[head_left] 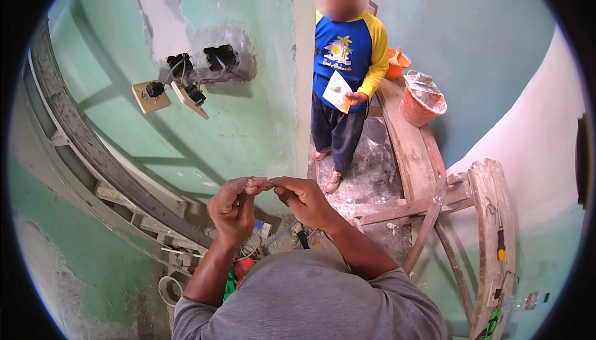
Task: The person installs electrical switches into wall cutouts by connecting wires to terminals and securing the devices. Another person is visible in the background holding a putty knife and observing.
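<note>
Both my hands are raised in front of my chest, fingertips meeting. My left hand (232, 208) is closed in a pinch, and my right hand (305, 199) pinches from the other side. Between the fingertips is something thin and small that I cannot make out. On the green wall ahead, two cream-coloured electrical wall plates (151, 97) hang tilted by their wires, black backs showing. Above them, two dark box holes (221, 58) are cut into the wall, with grey plaster around them.
At the left leans a ladder (81, 122). A person (343, 48) beyond the wall's edge holds a white flat piece (337, 92). Orange buckets (422, 101) stand on a wooden plank (406, 147). Screwdrivers (501, 244) lie on the sawhorse (490, 197) at right.
</note>
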Demonstrator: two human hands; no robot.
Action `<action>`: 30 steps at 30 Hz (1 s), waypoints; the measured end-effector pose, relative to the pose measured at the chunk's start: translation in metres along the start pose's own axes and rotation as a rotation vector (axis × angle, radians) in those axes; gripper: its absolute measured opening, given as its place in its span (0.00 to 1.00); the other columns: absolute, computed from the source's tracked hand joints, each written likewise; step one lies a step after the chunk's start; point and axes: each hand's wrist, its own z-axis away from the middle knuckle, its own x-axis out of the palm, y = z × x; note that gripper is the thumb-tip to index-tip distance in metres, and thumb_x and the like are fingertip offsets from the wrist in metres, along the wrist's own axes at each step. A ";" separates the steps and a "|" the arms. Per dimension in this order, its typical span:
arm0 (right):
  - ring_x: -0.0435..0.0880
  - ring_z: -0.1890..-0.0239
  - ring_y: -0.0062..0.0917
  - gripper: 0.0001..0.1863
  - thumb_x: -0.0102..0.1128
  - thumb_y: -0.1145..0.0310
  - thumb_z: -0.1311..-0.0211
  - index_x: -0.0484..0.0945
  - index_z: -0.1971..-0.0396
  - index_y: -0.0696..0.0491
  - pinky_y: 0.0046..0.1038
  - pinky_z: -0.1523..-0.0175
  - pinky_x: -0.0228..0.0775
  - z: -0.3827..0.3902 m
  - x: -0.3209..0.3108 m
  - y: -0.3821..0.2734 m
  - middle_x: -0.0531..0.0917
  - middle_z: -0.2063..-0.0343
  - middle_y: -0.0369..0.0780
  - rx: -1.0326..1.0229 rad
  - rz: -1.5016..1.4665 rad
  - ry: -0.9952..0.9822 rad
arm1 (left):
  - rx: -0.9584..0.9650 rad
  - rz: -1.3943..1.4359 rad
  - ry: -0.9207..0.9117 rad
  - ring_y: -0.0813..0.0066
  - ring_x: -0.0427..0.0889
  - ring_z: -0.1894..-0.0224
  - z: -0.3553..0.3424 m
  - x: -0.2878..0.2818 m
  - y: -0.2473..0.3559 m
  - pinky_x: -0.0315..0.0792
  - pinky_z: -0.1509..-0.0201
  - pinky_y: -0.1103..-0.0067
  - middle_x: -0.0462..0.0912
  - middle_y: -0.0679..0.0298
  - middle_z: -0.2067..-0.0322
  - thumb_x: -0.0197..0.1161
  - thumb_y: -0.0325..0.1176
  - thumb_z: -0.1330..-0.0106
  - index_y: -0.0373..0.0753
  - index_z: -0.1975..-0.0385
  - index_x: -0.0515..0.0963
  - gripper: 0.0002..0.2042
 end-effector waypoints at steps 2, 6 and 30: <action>0.92 0.56 0.29 0.13 0.61 0.76 0.21 0.85 0.43 0.59 0.27 0.51 0.81 0.000 0.000 -0.007 0.93 0.55 0.47 0.017 0.036 0.011 | 0.023 -0.138 -0.011 0.59 0.94 0.54 -0.002 -0.002 0.000 0.89 0.52 0.71 0.92 0.49 0.57 0.63 0.22 0.21 0.32 0.48 0.80 0.07; 0.93 0.58 0.31 0.12 0.62 0.75 0.21 0.85 0.45 0.59 0.28 0.53 0.80 -0.007 0.001 -0.015 0.92 0.57 0.49 -0.037 0.136 0.036 | 0.150 -0.240 0.002 0.63 0.95 0.56 -0.013 -0.008 0.001 0.89 0.54 0.73 0.93 0.53 0.60 0.69 0.16 0.29 0.34 0.54 0.83 0.08; 0.70 0.71 0.13 0.21 0.49 0.62 0.11 0.77 0.30 0.55 0.20 0.64 0.63 0.021 -0.039 -0.013 0.72 0.74 0.29 0.215 -0.238 -0.105 | -0.070 0.365 0.088 0.61 0.92 0.48 -0.021 -0.001 -0.018 0.88 0.49 0.71 0.89 0.53 0.52 0.67 0.17 0.25 0.36 0.50 0.81 0.09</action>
